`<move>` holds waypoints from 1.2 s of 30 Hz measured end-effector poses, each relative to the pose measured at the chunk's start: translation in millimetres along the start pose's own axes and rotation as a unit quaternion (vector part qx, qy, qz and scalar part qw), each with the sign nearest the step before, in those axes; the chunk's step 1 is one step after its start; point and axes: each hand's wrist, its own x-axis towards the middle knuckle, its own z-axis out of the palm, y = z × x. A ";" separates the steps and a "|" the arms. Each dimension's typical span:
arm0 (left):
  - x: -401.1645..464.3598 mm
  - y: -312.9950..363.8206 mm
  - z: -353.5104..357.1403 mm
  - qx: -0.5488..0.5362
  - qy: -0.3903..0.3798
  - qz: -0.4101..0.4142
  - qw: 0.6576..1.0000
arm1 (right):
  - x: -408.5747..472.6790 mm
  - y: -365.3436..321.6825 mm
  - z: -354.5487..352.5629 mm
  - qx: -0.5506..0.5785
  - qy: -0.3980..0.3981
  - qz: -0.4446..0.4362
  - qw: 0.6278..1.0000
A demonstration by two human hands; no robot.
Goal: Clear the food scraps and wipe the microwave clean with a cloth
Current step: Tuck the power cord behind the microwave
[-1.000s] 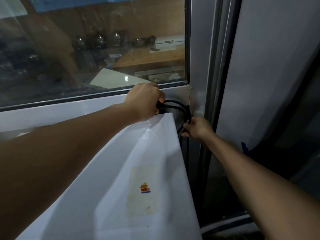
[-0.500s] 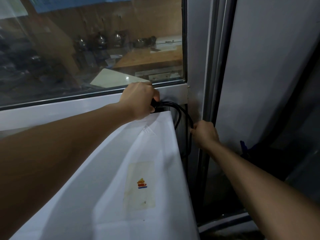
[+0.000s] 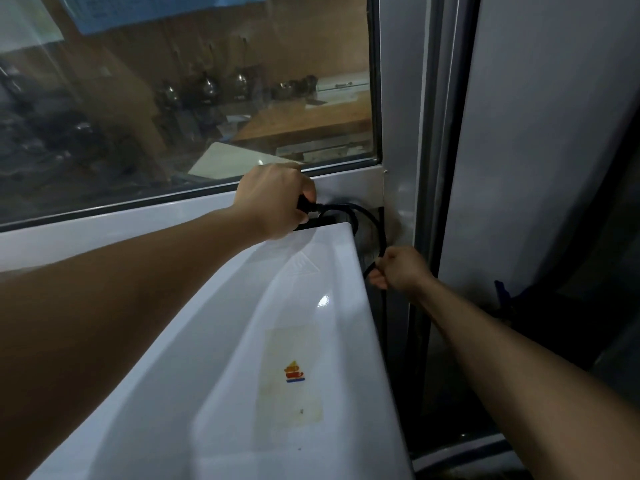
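Left hand: your left hand (image 3: pixel 275 202) gripped the black plug (image 3: pixel 306 205) behind the white microwave (image 3: pixel 242 358).
Right hand: your right hand (image 3: pixel 398 270) pinched the black cord (image 3: pixel 375 233) beside its rear corner.

No legible text on sticker (image 3: pixel 290 375)

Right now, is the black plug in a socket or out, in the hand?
Cannot tell. The left hand grips the plug behind the white microwave; no socket shows. The right hand holds the cord lower down.
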 end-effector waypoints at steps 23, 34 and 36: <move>-5.6 -6.3 4.0 -0.006 -0.007 -0.014 1.000 | -4.6 -3.0 -5.4 -0.188 -0.023 0.013 0.982; -10.6 -11.3 12.9 0.003 0.004 -0.012 1.000 | -4.0 -2.1 3.1 -0.145 -0.096 -0.017 0.985; -12.2 -10.8 14.8 -0.005 0.002 -0.012 1.000 | -5.7 4.3 5.4 -0.148 -0.100 -0.013 0.984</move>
